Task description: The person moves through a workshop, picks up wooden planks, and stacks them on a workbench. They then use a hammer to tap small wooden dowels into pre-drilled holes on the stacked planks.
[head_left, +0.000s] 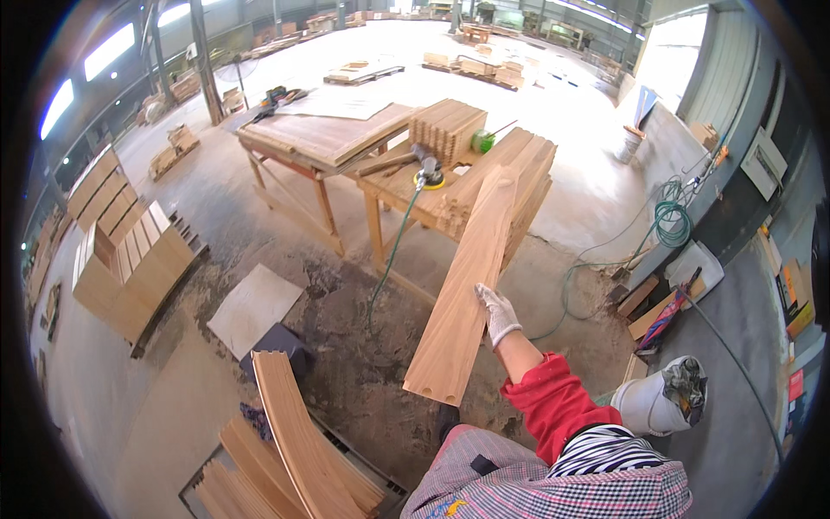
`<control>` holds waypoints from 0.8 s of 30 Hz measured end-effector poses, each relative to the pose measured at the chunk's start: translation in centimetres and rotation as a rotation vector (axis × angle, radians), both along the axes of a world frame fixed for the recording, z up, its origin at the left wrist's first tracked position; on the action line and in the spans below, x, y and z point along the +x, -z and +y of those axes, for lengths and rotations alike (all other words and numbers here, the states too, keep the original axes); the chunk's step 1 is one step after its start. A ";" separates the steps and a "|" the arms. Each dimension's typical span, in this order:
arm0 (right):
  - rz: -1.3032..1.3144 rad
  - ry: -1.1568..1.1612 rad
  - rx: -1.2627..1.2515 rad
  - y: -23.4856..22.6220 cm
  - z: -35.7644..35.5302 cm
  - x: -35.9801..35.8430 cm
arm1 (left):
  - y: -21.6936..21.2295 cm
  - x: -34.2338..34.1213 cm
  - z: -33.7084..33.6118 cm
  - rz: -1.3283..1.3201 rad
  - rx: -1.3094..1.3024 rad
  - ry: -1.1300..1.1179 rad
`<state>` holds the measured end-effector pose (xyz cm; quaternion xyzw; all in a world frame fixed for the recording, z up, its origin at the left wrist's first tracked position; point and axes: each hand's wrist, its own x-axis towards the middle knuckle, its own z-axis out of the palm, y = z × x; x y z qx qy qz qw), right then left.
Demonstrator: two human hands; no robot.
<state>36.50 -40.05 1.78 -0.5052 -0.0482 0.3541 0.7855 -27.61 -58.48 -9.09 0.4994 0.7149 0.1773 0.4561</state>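
Note:
A long wooden board (pixel 461 294) slants from near my body up toward the workbench, its near end showing two small round holes. My right hand (pixel 497 315), in a whitish glove, grips the board's right edge around the middle. At its far end the board overlaps a stack of planks (pixel 529 160) on the bench; whether it rests on them I cannot tell. My left hand is out of sight. On the bench (pixel 380 186) sits a sander (pixel 427 169) with a yellow rim and a green hose, beside a green container (pixel 482 141) and a block of stacked slats (pixel 448 123).
More boards (pixel 298 432) stand stacked at lower left near a flat sheet (pixel 256 310) on the floor. A larger table (pixel 324 138) adjoins the bench. Pallets of wood (pixel 143 268) stand left. A white bucket (pixel 659 398) and coiled green hose (pixel 673 216) are right.

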 end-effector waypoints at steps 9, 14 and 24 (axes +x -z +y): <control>-0.242 0.123 -0.198 1.4 7.4 18.0 | -8.1 21.6 16.3 -0.197 -0.067 -0.151; -0.211 0.229 -0.257 -2.3 12.5 22.2 | -6.9 24.1 21.6 0.049 0.240 0.470; -0.293 0.306 -0.444 -0.6 20.9 34.8 | -13.1 39.0 36.8 -0.421 -0.058 0.245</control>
